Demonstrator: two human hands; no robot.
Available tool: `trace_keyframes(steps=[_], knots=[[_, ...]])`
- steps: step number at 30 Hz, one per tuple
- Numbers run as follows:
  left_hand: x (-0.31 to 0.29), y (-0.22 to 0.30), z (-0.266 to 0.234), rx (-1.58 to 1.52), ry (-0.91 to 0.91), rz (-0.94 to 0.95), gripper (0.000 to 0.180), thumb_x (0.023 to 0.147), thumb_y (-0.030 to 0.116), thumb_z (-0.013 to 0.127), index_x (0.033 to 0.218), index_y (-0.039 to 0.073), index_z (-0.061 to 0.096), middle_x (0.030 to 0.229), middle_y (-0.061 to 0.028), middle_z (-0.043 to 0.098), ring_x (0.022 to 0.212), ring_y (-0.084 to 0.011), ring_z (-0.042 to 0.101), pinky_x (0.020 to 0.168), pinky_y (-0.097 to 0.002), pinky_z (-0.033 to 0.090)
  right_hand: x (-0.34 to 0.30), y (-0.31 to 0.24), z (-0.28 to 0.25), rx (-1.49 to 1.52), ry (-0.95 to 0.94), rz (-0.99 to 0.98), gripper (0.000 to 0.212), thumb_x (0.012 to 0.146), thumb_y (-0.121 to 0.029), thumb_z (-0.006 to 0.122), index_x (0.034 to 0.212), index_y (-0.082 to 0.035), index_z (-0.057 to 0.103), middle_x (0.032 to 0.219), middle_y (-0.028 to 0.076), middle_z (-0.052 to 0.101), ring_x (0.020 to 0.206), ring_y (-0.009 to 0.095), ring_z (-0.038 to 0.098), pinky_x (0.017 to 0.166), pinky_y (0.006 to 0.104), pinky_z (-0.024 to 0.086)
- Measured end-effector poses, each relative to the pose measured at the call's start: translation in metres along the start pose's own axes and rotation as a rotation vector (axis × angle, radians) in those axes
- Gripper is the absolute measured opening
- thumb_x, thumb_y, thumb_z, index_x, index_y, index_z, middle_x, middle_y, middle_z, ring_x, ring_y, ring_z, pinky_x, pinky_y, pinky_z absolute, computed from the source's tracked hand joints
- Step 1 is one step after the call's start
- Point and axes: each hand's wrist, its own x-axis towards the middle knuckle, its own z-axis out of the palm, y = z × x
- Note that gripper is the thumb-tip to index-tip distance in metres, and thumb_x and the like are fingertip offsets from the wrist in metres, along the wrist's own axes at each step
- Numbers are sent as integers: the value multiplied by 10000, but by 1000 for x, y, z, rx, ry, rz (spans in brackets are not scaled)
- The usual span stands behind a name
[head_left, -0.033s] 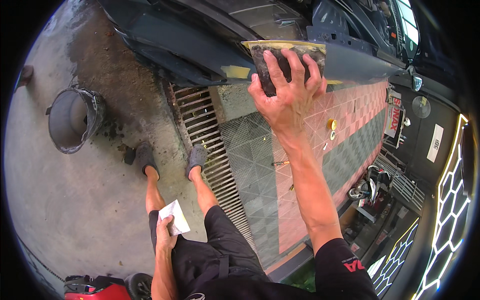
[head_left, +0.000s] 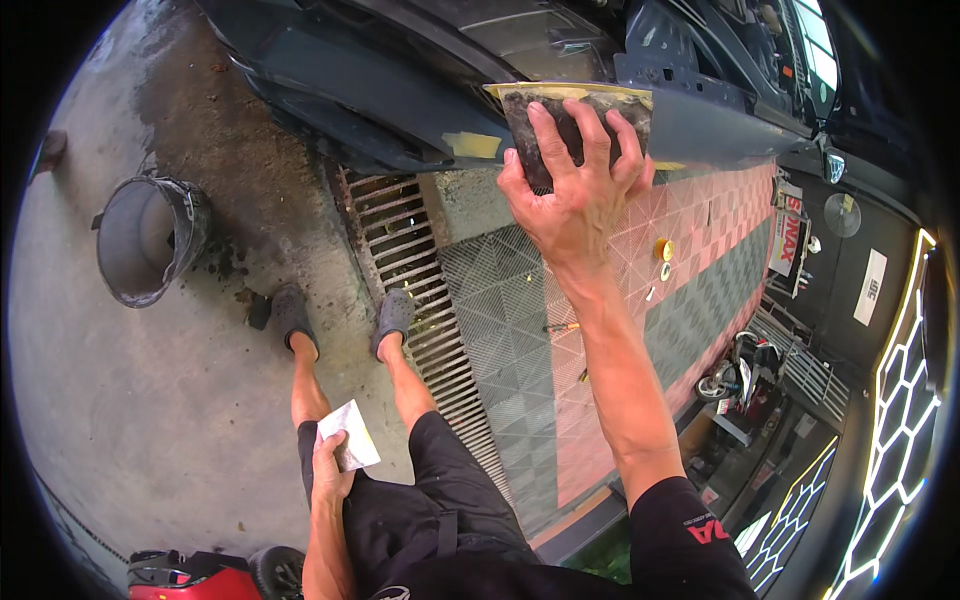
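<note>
My right hand (head_left: 578,185) reaches forward to the dark blue car panel (head_left: 390,110). Its fingers spread over a dark, mottled, flat block or sheet (head_left: 522,125), perhaps a sanding pad, with thumb and little finger at its sides. Along the top of this piece runs a pale yellow edge (head_left: 500,89). A yellow patch (head_left: 472,145) marks the panel just to the left. Low by my thigh, my left hand (head_left: 330,462) is closed on a small white sheet (head_left: 356,440), possibly folded; its exact kind cannot be made out.
A grey bucket (head_left: 150,240) stands on the concrete at left. A metal drain grate (head_left: 420,270) runs beside my feet, bordering grey and red floor tiles (head_left: 590,400). A yellow round tin (head_left: 664,249) sits on them. Something red with a wheel (head_left: 205,575) stands at lower left.
</note>
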Motion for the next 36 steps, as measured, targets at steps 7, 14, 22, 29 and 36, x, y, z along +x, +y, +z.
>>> trace_keyframes(steps=[7, 14, 22, 29, 36], knots=[[8, 1, 9, -14, -7, 9, 395, 942, 123, 665, 1331, 81, 608, 1133, -38, 696, 1015, -193, 688, 892, -386, 582, 5, 8, 7, -19, -27, -16, 554, 812, -416, 850, 1355, -347, 758, 1468, -51, 581, 1416, 327, 414, 1159, 640, 245], [10, -2, 8, -17, -23, 0, 404, 935, 116, 670, 1331, 68, 614, 1150, -40, 699, 1028, -191, 686, 918, -378, 574, 9, 4, 2, 3, -29, -28, 542, 824, -420, 849, 1352, -340, 755, 1470, -50, 568, 1419, 324, 411, 1159, 662, 239], [14, -7, 9, -20, -12, 4, 410, 939, 102, 658, 1345, 58, 614, 1180, -48, 705, 1061, -198, 685, 956, -377, 565, 4, 7, 6, -25, -39, -35, 548, 838, -419, 847, 1371, -349, 739, 1480, -56, 553, 1433, 308, 397, 1157, 685, 234], [13, -8, 15, -24, -1, -4, 404, 941, 86, 647, 1342, 58, 616, 1181, -47, 707, 1073, -200, 680, 971, -378, 555, 3, 14, 14, -46, -31, -54, 558, 837, -422, 855, 1379, -359, 735, 1482, -59, 551, 1448, 301, 385, 1159, 684, 231], [12, -10, 20, -27, 12, 11, 411, 935, 98, 660, 1342, 60, 615, 1181, -43, 699, 1064, -197, 672, 965, -376, 551, 6, 11, 7, -22, -20, -55, 557, 855, -420, 850, 1394, -360, 723, 1501, -54, 526, 1460, 302, 364, 1161, 686, 226]])
